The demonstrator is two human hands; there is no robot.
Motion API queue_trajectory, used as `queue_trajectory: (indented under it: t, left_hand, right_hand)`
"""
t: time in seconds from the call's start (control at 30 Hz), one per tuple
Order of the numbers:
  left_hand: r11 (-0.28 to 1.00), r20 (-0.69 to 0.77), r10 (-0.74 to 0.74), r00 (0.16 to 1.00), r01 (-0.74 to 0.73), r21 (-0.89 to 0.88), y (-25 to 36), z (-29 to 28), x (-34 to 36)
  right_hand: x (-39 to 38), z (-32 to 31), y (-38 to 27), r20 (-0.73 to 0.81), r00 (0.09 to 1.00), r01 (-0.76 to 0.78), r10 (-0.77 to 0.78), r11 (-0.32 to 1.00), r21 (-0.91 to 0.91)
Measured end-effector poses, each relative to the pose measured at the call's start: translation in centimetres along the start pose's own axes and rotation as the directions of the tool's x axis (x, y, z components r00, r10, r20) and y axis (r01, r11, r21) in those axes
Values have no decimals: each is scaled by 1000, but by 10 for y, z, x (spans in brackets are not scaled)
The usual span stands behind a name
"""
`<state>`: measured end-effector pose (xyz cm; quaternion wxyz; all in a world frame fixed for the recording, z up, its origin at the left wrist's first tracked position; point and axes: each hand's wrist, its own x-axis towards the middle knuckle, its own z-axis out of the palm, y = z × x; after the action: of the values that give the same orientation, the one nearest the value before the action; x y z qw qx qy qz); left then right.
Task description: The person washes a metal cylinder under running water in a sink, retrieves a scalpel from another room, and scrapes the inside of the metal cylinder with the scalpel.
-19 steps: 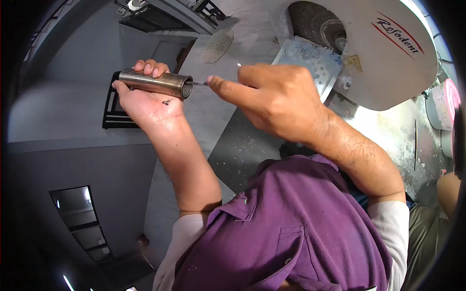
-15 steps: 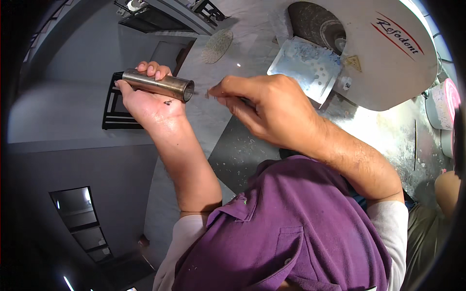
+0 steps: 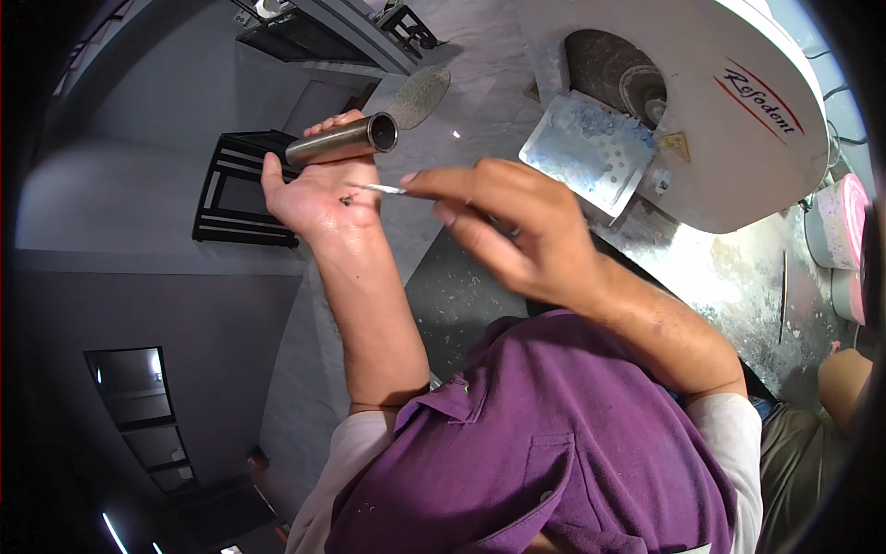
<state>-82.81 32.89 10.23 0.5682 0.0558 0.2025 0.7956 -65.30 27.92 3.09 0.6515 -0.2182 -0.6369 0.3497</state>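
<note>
My left hand (image 3: 325,190), palm up, holds a hollow steel cylinder (image 3: 338,141) across its curled fingers, with the thumb apart at the left. A small dark fragment or smear (image 3: 347,200) is on the palm below the cylinder. My right hand (image 3: 503,217) grips a thin silvery tool (image 3: 386,188) between finger and thumb; its narrow end reaches over the left palm, close to the dark bit. Whether the tool touches the palm, I cannot tell.
A large pale machine (image 3: 701,166) with a round opening stands upper right, beside a stained white tray (image 3: 591,157). Pink-and-white buckets (image 3: 826,217) and a thin rod (image 3: 784,295) are at the right, near a person's bare limb (image 3: 844,388). A black metal frame (image 3: 212,198) stands left.
The cylinder and left hand have moved rightward, the cylinder rising toward the fingertips. My right hand has dropped, bringing the thin tool from the cylinder's open end to over the palm.
</note>
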Motion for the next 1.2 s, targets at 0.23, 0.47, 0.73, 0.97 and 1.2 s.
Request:
queue_trajectory:
  t: [0.23, 0.47, 0.73, 0.97, 1.2]
  left_hand:
    - [982, 9, -46, 999, 47, -185, 2, -1, -4]
    - [947, 101, -84, 991, 111, -302, 13, -4, -10]
    - [905, 286, -184, 940, 275, -324, 16, -2, -7]
    - [867, 223, -226, 948, 301, -398, 16, -1, -6]
    - [946, 85, -80, 993, 102, -308, 16, 3, 0]
  right_hand:
    - [-18, 4, 7, 218, 974, 123, -59, 949, -291]
    - [-36, -9, 6, 115, 976, -187, 185, 982, 9]
    - [-16, -29, -15, 37, 947, -321, 319, 945, 63]
    - [-12, -36, -14, 183, 907, -411, 379, 891, 192]
    - [-9, -28, -17, 63, 997, -46, 46, 999, -7]
